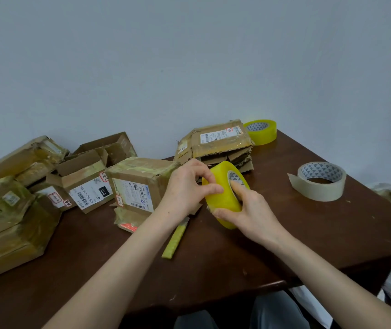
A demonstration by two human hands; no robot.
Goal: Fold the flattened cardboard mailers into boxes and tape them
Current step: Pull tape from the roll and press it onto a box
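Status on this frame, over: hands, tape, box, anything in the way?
Right hand grips yellow tape roll, finger in core. Left hand picks at its surface. Folded box sits behind left hand. Nothing blocking; cutter lies beneath left forearm.

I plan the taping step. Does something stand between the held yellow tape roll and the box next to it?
Only the left hand, pinching the yellow tape roll, lies between it and the box; nothing else visible does.

The yellow tape roll (223,198) sits, seemingly tilted, beside a box (140,184).
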